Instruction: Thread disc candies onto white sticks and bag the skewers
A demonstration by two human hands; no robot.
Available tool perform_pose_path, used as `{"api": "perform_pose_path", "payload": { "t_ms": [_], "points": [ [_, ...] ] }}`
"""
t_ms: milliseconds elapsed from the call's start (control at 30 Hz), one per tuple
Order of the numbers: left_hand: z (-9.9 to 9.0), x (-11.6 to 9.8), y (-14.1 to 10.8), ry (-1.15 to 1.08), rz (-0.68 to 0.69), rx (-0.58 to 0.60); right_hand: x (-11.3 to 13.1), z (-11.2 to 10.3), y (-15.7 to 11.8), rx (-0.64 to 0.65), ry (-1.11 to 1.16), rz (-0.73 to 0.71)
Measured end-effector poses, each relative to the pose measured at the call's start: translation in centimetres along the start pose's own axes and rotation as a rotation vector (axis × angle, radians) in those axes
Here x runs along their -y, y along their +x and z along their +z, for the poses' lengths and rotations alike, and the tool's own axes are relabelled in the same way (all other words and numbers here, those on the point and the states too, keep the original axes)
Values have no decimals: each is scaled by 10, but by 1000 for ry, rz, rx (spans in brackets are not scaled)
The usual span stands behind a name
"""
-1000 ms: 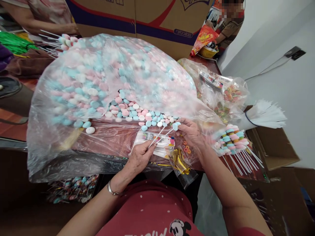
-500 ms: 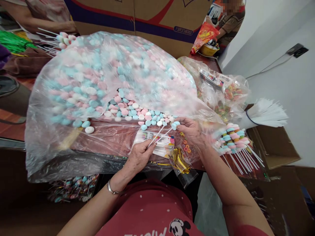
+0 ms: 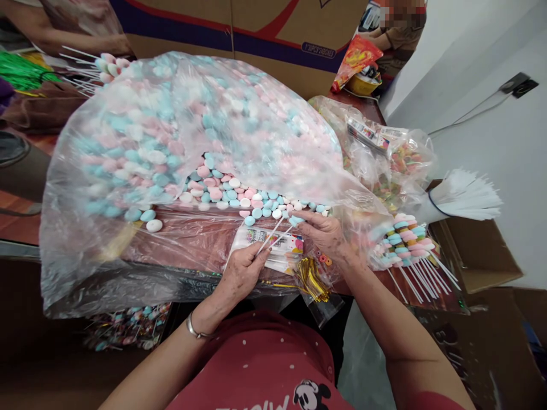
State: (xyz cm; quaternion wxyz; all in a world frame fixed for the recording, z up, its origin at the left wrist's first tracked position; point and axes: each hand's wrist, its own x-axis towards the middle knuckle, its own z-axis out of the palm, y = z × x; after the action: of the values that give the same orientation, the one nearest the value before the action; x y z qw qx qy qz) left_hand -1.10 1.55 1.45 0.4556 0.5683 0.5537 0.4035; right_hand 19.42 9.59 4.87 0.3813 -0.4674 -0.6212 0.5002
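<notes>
My left hand (image 3: 244,265) is closed around two thin white lollipop sticks (image 3: 273,234) that fan out toward the upper right. My right hand (image 3: 322,230) pinches a blue marshmallow (image 3: 294,220) at the tip of the lower stick; whether the stick has gone into it I cannot tell. Just beyond my hands, pink, white and blue marshmallows (image 3: 233,195) spill from the opening of a large clear plastic bag (image 3: 256,131) full of them. Under the sticks lie flat printed plastic wrappers (image 3: 252,236). A bundle of gold twist ties (image 3: 314,279) and several ring-shaped gummies (image 3: 323,257) are close to my right wrist.
Marshmallow skewers (image 3: 405,242) are stacked at the right, beside a bundle of white sticks (image 3: 465,196). More skewers (image 3: 109,68) lie at the back left. A tall carton (image 3: 273,40) stands behind the bag. Co-workers' arms (image 3: 85,42) show at both back corners.
My right hand has moved slightly left with the blue marshmallow, bringing it onto the end of the lower stick. My left hand stays nearly still. More loose marshmallows show behind my right hand.
</notes>
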Motion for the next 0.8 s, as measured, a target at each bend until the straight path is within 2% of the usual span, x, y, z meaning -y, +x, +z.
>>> {"api": "perform_pose_path", "payload": {
  "t_ms": [167,267,367,467,567,700,800],
  "points": [
    [2,2,-1,12,-18,-16,-14,9,-2,-60,77,3],
    [2,2,-1,15,-1,-8,-19,14,-6,-75,25,-4],
    [3,4,-1,6,21,-8,-19,18,-11,-91,-135,-91],
    [4,10,-1,-15,17,-6,-17,21,-13,-103,-323,-261],
    [6,16,-2,-30,15,-13,-16,22,-15,-59,-473,-426],
    [5,21,-4,-33,9,-24,-17,30,-19,24,-605,-476],
    [5,20,-5,-36,10,-41,-16,40,-23,141,-681,-529]
  ]
}}
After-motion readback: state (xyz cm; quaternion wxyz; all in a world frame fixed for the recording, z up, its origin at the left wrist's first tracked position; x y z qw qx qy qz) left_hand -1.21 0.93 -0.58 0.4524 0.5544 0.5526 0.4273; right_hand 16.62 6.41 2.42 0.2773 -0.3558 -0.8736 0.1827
